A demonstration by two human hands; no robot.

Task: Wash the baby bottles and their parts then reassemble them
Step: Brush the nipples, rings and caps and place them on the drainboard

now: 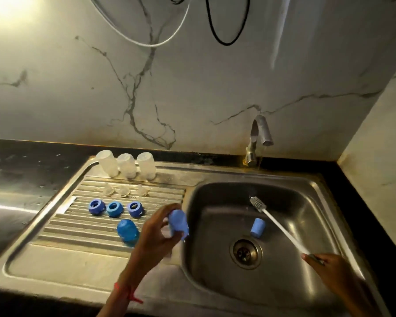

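Two risks stand out. Your left hand (156,234) pinches a blue cap (177,223) over the basin's edge; if the plastic is slick it could drop into the sink (306,202), where a second cap (258,227) lies near the drain (245,252). Your right hand (327,268) grips the brush (277,225) only at its handle end (poor leverage, I'd judge). Bottles (126,165), nipples (124,191) and collars (114,209) stand on the ribbed steel drainboard (55,266), below a marble-veined wall (192,76).

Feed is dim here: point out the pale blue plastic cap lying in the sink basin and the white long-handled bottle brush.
Pale blue plastic cap (258,227): head view, its side wall.
White long-handled bottle brush (281,227): head view, mid-handle.
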